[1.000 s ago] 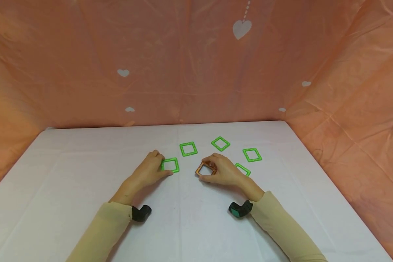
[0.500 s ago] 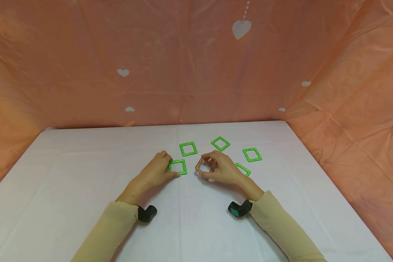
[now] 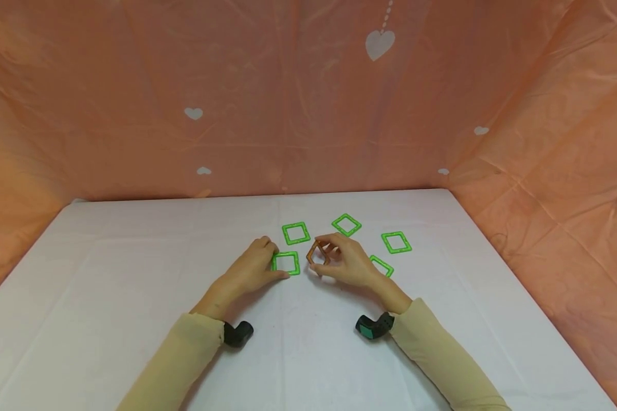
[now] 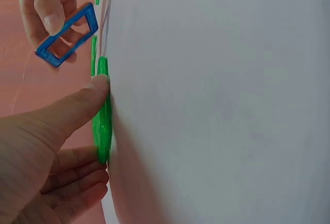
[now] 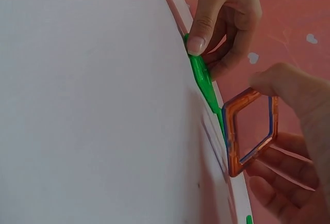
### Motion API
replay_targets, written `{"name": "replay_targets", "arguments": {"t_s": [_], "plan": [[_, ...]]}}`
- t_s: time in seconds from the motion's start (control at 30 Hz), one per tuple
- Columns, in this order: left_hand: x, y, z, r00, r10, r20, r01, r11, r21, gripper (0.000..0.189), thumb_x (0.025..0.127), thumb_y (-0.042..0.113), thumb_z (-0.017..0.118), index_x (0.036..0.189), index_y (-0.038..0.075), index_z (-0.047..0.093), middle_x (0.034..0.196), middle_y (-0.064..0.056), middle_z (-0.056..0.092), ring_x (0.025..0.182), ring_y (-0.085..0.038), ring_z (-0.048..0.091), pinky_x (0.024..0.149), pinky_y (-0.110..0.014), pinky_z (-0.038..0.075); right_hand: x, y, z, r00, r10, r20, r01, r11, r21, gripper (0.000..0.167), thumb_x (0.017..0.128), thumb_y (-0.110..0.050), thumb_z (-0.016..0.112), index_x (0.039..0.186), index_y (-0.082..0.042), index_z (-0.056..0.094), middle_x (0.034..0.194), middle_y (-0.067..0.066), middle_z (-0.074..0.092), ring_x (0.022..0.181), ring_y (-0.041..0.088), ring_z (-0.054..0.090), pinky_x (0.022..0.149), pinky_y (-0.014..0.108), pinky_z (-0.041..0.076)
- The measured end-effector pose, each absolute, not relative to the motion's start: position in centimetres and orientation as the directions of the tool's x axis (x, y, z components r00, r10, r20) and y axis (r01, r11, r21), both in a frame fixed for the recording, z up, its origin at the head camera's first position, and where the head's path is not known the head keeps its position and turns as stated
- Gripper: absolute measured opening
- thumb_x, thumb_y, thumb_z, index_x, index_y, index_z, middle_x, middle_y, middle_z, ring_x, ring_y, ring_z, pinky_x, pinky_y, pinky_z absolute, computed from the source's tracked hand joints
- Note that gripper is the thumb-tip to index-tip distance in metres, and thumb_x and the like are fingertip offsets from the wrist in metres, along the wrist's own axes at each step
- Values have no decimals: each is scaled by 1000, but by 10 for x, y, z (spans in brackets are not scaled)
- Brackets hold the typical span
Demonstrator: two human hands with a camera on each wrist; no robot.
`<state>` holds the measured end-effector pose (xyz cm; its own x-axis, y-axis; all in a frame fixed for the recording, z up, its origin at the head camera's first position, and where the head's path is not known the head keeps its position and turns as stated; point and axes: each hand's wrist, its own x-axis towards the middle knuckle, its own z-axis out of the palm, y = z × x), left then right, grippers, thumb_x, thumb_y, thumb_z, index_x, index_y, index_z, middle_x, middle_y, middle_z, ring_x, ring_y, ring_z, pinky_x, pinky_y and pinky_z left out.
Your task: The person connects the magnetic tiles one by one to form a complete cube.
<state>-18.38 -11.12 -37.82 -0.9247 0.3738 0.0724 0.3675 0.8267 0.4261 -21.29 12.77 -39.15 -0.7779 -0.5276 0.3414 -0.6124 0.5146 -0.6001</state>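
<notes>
My left hand (image 3: 254,268) pinches a green square magnetic tile frame (image 3: 297,264) between thumb and fingers, at its near and far edges. It lies flat, close to the white tabletop. With thumb and fingertips, my right hand (image 3: 349,261) holds an orange square frame (image 5: 233,131), tilted up on edge just right of the green one. The side facing the left wrist camera is a blue frame (image 4: 92,15), with orange showing behind it. A gap separates the green tile from the orange and blue piece in the head view.
Beyond the hands lie more green frames: one at back left (image 3: 296,233), one at back middle (image 3: 337,218) and one at right (image 3: 396,233). Another green frame (image 3: 382,263) is partly hidden by my right hand. An orange curtain (image 3: 288,114) with white hearts borders the white table (image 3: 108,285).
My left hand has slid the green tile rightward, towards the other hand. My right hand has tipped the orange frame from nearly flat to steeply upright and lifted it slightly.
</notes>
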Motion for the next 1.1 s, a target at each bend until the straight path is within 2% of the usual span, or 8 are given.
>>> {"name": "replay_targets", "arguments": {"t_s": [0.5,0.77,1.1], "plan": [[-184,-105,-380,-934,348,83,348,835,426,52,77,32,81,107,-6,61,97,-10,53,87,-21,48,78,-35,46,-218,120,-391,-808,-495,320,-557,467,-686,61,75,-19,82,126,2,57,107,13,68,92,25,68,80,37,56],[-184,-106,-380,-930,350,115,364,824,435,50,76,32,81,104,-5,61,93,-8,53,88,-22,48,79,-37,44,-222,120,-395,-791,-524,315,-549,383,-743,64,76,-8,79,132,5,51,115,19,64,101,30,67,83,39,56],[-184,-106,-382,-922,360,140,384,812,440,49,75,31,82,102,-5,62,92,-8,54,87,-23,48,79,-37,44,-222,118,-396,-792,-532,300,-518,325,-791,63,76,-1,78,133,4,51,124,22,59,107,34,63,90,41,53]]}}
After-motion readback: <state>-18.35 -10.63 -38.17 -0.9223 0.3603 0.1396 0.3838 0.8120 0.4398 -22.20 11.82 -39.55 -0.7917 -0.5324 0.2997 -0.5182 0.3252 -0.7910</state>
